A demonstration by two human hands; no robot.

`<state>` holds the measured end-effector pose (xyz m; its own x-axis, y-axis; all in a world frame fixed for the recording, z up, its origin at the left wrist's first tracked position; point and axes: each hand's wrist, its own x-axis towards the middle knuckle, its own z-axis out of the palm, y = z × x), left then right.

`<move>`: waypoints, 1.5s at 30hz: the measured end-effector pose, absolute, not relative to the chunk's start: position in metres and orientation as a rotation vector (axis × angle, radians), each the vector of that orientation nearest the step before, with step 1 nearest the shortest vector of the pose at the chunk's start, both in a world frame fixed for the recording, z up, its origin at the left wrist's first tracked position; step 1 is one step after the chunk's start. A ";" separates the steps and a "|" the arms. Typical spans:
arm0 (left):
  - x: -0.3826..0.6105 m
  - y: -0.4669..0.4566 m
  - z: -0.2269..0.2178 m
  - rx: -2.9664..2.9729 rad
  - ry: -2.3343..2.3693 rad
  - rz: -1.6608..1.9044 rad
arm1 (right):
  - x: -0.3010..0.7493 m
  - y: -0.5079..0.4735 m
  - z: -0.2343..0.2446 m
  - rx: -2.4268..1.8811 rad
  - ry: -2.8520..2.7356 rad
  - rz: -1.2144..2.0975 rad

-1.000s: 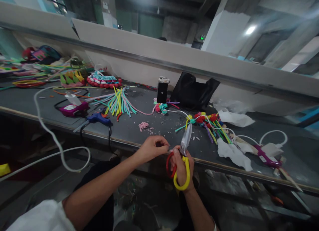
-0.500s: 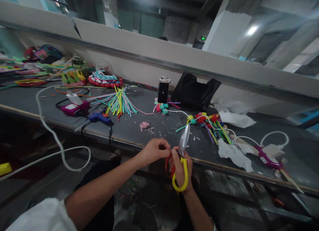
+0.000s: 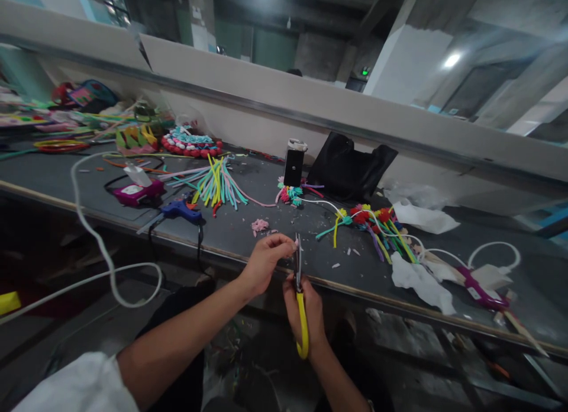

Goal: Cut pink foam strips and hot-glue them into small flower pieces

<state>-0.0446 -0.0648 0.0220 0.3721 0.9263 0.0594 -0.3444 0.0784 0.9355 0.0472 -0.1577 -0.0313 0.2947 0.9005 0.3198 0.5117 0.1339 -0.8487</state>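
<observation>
My right hand [image 3: 306,310] is closed around scissors [image 3: 302,323] with a yellow handle, their metal blades pointing up and away from me. Just left of the blades, my left hand [image 3: 267,263] is pinched shut, its fingertips by the blade tips. A tiny pale bit shows at those fingertips, too small to name. Beyond my left hand, a small pink fluffy clump [image 3: 260,225] lies on the dark table [image 3: 231,231], with small clippings scattered around.
Pipe cleaners [image 3: 222,184] lie bundled left of centre, near a blue glue gun [image 3: 181,209]. A phone [image 3: 293,166] stands upright ahead, beside a black bag [image 3: 352,169]. Colourful fluffy pieces [image 3: 373,216], white cables and crumpled white paper [image 3: 421,282] lie to the right.
My right hand has turned the scissors edge-on and moved them left, blades now beside my left fingertips. My left hand has risen slightly, still pinched.
</observation>
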 end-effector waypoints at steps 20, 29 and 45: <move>-0.037 -0.074 0.025 1.036 0.805 1.143 | 0.043 -0.158 -0.036 -1.573 -1.336 0.381; -0.037 -0.072 0.024 1.067 0.799 1.175 | 0.044 -0.160 -0.037 -1.578 -1.368 0.405; -0.036 -0.075 0.025 1.045 0.847 1.171 | 0.040 -0.159 -0.042 -1.652 -1.356 0.342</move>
<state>-0.0363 -0.0747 0.0254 0.2051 0.9787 0.0014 -0.3046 0.0624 0.9504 0.0403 -0.1586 -0.0424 0.3490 0.8767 0.3311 0.6147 0.0526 -0.7870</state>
